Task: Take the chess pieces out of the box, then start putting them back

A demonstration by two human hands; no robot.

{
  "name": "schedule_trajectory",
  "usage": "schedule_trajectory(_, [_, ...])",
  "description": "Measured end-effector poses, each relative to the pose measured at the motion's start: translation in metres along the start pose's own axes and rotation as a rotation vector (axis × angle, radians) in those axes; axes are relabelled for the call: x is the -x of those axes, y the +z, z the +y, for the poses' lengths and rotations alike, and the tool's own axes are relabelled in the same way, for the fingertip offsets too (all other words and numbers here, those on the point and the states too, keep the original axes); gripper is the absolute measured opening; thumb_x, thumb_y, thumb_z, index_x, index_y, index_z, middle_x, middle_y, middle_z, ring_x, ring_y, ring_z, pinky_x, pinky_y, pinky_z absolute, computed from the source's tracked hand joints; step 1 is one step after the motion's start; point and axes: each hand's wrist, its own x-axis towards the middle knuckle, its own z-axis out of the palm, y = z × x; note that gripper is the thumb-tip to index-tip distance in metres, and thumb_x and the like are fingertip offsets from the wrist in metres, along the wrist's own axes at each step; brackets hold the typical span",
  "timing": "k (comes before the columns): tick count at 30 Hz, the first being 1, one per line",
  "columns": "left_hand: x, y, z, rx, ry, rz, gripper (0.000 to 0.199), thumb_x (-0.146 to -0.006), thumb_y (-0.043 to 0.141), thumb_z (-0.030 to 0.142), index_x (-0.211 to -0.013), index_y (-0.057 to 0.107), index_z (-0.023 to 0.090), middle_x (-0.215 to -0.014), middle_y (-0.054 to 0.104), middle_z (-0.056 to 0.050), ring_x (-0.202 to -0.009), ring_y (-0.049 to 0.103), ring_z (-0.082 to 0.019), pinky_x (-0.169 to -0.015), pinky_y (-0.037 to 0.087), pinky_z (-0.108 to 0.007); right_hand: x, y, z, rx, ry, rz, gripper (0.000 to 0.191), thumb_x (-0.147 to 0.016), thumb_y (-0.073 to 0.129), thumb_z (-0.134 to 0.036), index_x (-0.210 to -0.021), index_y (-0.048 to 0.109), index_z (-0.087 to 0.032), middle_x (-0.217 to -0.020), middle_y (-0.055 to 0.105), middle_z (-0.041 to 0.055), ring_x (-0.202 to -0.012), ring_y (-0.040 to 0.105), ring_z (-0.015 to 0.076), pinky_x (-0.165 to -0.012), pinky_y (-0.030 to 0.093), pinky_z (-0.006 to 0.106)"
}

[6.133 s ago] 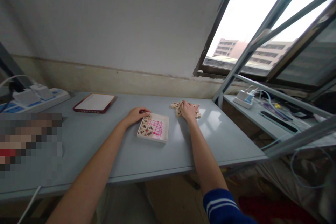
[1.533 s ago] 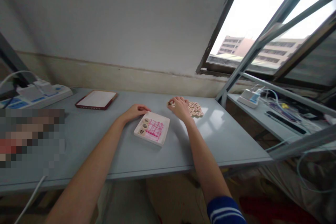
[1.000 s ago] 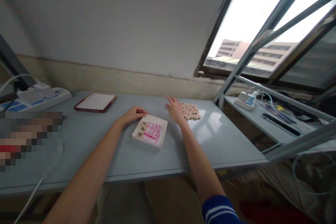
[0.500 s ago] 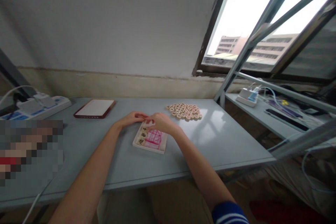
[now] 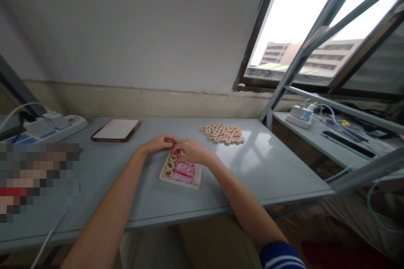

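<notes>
A shallow white tray (image 5: 189,185) with pink line markings inside lies on the grey table. Three round wooden pieces with black characters (image 5: 169,165) form a column along its left side. My right hand (image 5: 189,151) is over the tray's upper part, its fingers bent down at the top of that column; whatever they touch is hidden. At the tray's upper left corner rests my left hand (image 5: 160,142), fingers curled, with their tips partly behind my right hand. A cluster of round wooden pieces (image 5: 224,133) lies flat to the right, beyond my right hand.
A dark red-framed lid or tray with a white face (image 5: 116,129) lies at the back left. Power strips stand at the far left (image 5: 71,124) and on the side table (image 5: 299,117). A metal frame post (image 5: 277,96) rises by the table's right end.
My right hand has shifted slightly left and down, closer to the column of pieces. My left hand stays by the tray's corner. The view has moved slightly.
</notes>
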Motion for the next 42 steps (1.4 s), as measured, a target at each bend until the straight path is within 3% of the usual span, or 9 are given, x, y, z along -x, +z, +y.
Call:
schedule_trajectory(3, [-0.001,0.000,-0.002,0.028,0.003,-0.012,0.027,-0.063,0.060,0.024,-0.087,0.064,0.016,-0.087,0.068,-0.003,-0.082,0.060,-0.016,-0.078,0.043,-0.026,0.002,-0.007,0.008,-0.040,0.067,0.076,0.025,-0.068,0.068,-0.034,-0.089,0.063,-0.021,-0.088,0.061,0.0007,-0.080,0.054,0.0125,-0.068,0.038,0.022])
schedule_trajectory(8, [0.002,0.003,0.004,0.003,-0.008,0.010,0.033,-0.065,0.062,0.029,-0.093,0.064,0.013,-0.093,0.067,-0.008,-0.086,0.060,-0.018,-0.080,0.043,-0.028,0.021,-0.023,0.045,0.138,0.365,0.350,0.021,-0.073,0.063,-0.034,-0.087,0.061,-0.018,-0.085,0.058,0.0023,-0.084,0.050,0.0151,-0.077,0.035,0.027])
schedule_trajectory(12, [0.003,0.005,0.007,0.009,0.023,0.009,0.043,-0.066,0.063,0.031,-0.106,0.060,0.015,-0.096,0.066,-0.009,-0.089,0.059,-0.019,-0.081,0.042,-0.030,0.042,-0.026,0.068,0.368,0.614,0.382,0.022,-0.073,0.063,-0.033,-0.090,0.060,-0.021,-0.097,0.055,0.0062,-0.094,0.045,0.0219,-0.080,0.033,0.034])
schedule_trajectory(15, [0.004,0.005,0.006,0.008,0.044,-0.003,0.044,-0.068,0.062,0.033,-0.109,0.058,0.015,-0.098,0.066,-0.010,-0.091,0.059,-0.020,-0.082,0.042,-0.031,0.045,-0.028,0.068,0.443,0.694,0.432,0.024,-0.072,0.063,-0.035,-0.091,0.058,-0.021,-0.099,0.053,0.0070,-0.096,0.044,0.0240,-0.079,0.031,0.036])
schedule_trajectory(18, [0.003,0.005,0.004,0.011,0.050,0.001,0.042,-0.068,0.062,0.033,-0.107,0.059,0.016,-0.099,0.065,-0.010,-0.090,0.059,-0.019,-0.082,0.042,-0.030,0.034,-0.029,0.051,0.310,0.530,0.397,0.018,-0.075,0.061,-0.032,-0.088,0.058,-0.020,-0.090,0.055,0.0042,-0.088,0.046,0.0192,-0.077,0.033,0.031])
schedule_trajectory(23, [-0.004,0.003,-0.006,0.096,0.073,0.009,0.036,-0.060,0.067,0.022,-0.095,0.062,0.014,-0.092,0.067,-0.007,-0.083,0.060,-0.017,-0.078,0.043,-0.028,0.003,-0.014,0.005,0.045,0.079,0.060,0.026,-0.067,0.070,-0.035,-0.091,0.063,-0.027,-0.098,0.053,0.0009,-0.092,0.046,0.0167,-0.081,0.033,0.029])
schedule_trajectory(26, [-0.007,0.002,-0.011,0.158,0.105,-0.001,0.030,-0.058,0.066,0.017,-0.088,0.063,0.014,-0.088,0.067,-0.004,-0.081,0.059,-0.015,-0.077,0.043,-0.027,-0.004,-0.003,-0.008,0.065,0.054,-0.034,0.031,-0.063,0.071,-0.043,-0.091,0.065,-0.031,-0.103,0.049,0.0014,-0.098,0.043,0.0192,-0.084,0.032,0.032])
schedule_trajectory(37, [-0.005,0.003,-0.005,0.126,0.138,0.052,0.018,-0.057,0.066,0.018,-0.073,0.062,0.012,-0.078,0.066,-0.002,-0.076,0.058,-0.015,-0.075,0.043,-0.027,-0.008,0.010,-0.013,0.036,-0.014,-0.003,0.032,-0.064,0.072,-0.039,-0.094,0.064,-0.034,-0.098,0.042,0.0008,-0.097,0.040,0.0168,-0.085,0.033,0.030])
schedule_trajectory(42, [-0.007,0.002,-0.009,0.163,0.107,0.053,0.033,-0.058,0.068,0.022,-0.089,0.063,0.013,-0.090,0.067,-0.007,-0.084,0.060,-0.018,-0.080,0.043,-0.030,-0.003,-0.006,0.000,-0.024,0.037,0.096,0.029,-0.064,0.073,-0.034,-0.090,0.065,-0.026,-0.095,0.047,0.0018,-0.095,0.044,0.0166,-0.085,0.033,0.030])
